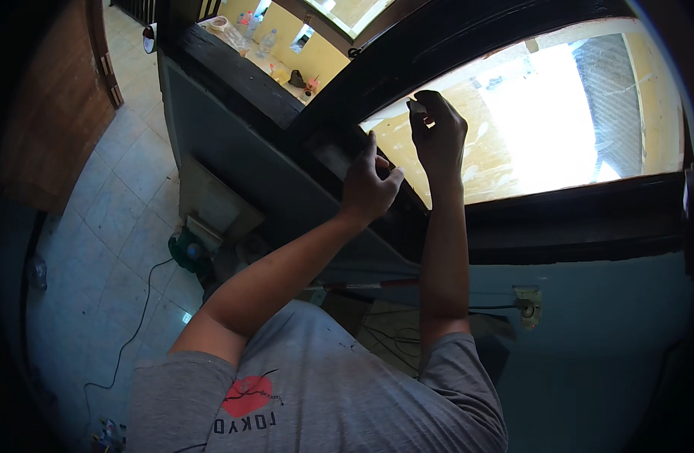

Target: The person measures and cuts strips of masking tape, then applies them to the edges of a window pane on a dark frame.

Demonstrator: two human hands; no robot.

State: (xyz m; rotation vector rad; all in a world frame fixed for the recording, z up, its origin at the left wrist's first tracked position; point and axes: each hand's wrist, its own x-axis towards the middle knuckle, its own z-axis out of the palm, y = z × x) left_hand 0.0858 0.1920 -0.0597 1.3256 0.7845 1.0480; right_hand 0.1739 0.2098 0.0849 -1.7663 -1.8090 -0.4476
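Head view: right hand (439,132) fingers pinch a small scraper (417,106) against the window pane (543,113), left hand (371,189) grips the dark window frame (324,151); a slip could scratch glass.

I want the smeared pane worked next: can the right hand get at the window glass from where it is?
Probably yes. The right hand is raised in front of the window glass, pinching a small pale object. Nothing stands between them. The left hand rests lower, on the dark window frame, clear of the way.
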